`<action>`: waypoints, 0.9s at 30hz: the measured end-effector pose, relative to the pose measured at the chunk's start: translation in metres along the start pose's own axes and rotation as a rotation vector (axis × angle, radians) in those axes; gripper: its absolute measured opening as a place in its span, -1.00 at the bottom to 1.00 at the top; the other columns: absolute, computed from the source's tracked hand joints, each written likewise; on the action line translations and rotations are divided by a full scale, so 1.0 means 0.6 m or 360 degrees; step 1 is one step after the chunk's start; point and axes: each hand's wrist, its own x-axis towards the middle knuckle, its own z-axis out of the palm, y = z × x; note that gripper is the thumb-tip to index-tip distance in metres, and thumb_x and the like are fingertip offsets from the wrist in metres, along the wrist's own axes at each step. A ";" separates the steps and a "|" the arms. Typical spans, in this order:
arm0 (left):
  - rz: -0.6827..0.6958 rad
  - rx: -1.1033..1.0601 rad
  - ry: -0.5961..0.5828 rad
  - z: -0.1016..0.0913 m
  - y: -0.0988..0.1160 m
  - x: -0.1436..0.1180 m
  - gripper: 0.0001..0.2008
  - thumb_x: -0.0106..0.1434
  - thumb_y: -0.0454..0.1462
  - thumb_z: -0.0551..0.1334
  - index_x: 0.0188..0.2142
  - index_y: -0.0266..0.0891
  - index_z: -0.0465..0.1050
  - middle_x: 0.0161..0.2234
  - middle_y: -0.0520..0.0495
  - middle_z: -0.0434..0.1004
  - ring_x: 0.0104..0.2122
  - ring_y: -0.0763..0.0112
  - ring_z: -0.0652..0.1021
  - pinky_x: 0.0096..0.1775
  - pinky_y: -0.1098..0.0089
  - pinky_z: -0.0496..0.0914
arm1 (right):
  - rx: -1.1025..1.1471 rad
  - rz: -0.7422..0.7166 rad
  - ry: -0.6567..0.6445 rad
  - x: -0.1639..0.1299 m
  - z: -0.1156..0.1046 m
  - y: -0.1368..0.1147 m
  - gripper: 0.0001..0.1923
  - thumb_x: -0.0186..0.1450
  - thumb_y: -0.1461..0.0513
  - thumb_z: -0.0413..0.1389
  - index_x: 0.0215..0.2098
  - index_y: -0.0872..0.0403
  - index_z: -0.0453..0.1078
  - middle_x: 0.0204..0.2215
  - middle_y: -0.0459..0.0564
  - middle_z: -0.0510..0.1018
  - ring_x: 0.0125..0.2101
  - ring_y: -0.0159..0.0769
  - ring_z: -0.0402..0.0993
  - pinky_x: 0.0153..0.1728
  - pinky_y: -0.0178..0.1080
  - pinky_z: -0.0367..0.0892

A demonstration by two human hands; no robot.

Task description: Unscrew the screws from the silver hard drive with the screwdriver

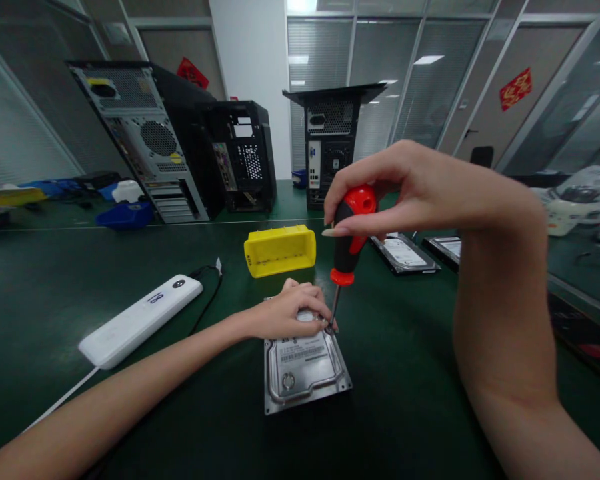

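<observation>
A silver hard drive lies flat on the green table, its labelled lid facing up. My left hand grips its far part, with thumb and fingers closed near the far right edge. Pinched from above in my right hand is a red and black screwdriver. Its shaft points down, slightly tilted, and the tip meets the drive beside my left fingertips. Those fingers partly hide the exact contact spot, and I cannot make out a screw there.
Behind the drive sits a yellow bin on its side. A white power strip lies left. More hard drives lie to the right. Computer cases stand at the back, with a blue bin beside them.
</observation>
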 end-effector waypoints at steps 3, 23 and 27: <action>0.0003 -0.0001 0.0013 0.001 0.000 0.000 -0.77 0.29 -0.27 0.17 -0.17 -0.14 0.60 -0.26 -0.01 0.44 -0.16 0.27 0.41 -0.07 0.27 0.11 | -0.0017 0.0004 0.0002 -0.001 0.000 -0.002 -0.67 0.30 -0.01 0.09 -0.20 0.06 0.49 -0.30 -0.04 0.56 -0.39 -0.39 0.47 -0.45 -0.34 0.36; 0.0044 -0.0063 0.0056 0.006 -0.005 0.000 -0.80 0.27 -0.27 0.22 -0.18 -0.13 0.61 -0.27 0.01 0.47 -0.17 0.31 0.44 -0.03 0.25 0.14 | -0.0022 0.0043 -0.0002 -0.001 -0.002 -0.005 -0.73 0.28 0.03 0.11 -0.22 0.02 0.48 -0.28 -0.04 0.57 -0.38 -0.36 0.47 -0.44 -0.31 0.37; 0.0045 -0.0071 0.0053 0.005 -0.004 0.000 -0.81 0.27 -0.27 0.23 -0.18 -0.13 0.61 -0.28 0.01 0.47 -0.18 0.31 0.45 -0.04 0.26 0.14 | 0.0006 0.0073 0.0003 -0.001 0.000 -0.006 -0.71 0.27 0.02 0.12 -0.21 0.03 0.49 -0.26 -0.02 0.57 -0.38 -0.34 0.47 -0.44 -0.30 0.38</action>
